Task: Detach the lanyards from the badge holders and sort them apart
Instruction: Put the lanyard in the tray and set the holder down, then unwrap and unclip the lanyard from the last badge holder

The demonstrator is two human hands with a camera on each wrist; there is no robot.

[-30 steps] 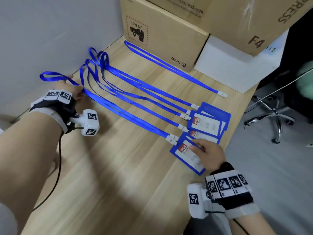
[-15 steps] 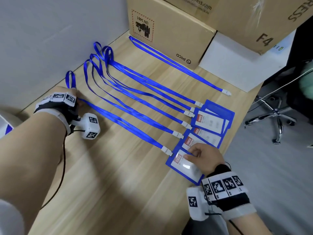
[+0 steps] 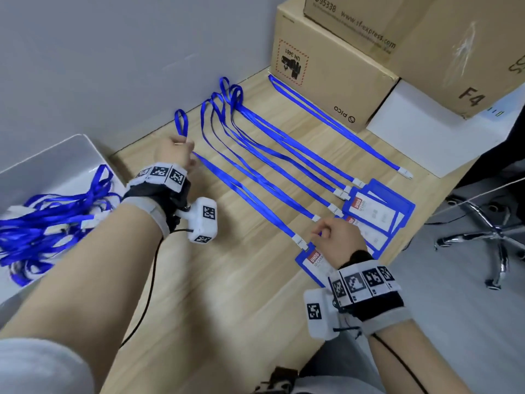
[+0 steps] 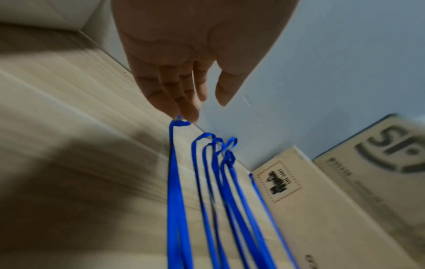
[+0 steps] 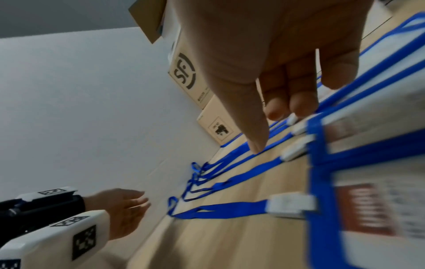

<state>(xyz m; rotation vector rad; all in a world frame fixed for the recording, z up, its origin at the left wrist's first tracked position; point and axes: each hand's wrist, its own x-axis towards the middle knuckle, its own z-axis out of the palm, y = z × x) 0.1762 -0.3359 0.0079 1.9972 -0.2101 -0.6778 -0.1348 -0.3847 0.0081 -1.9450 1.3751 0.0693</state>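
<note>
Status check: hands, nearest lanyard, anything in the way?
Left hand at nearest lanyard's loop, fingers straight. Right hand over nearest badge holder, holding nothing. Clip attached. Nothing blocking.

The head view looks steeply down from above on the wooden table (image 3: 227,294), facing its far corner at the wall. Each wrist view sits low and close over the table, looking along the fingers toward that wall. All three share the blue lanyards (image 3: 255,177) (image 4: 177,200) (image 5: 220,211).
</note>
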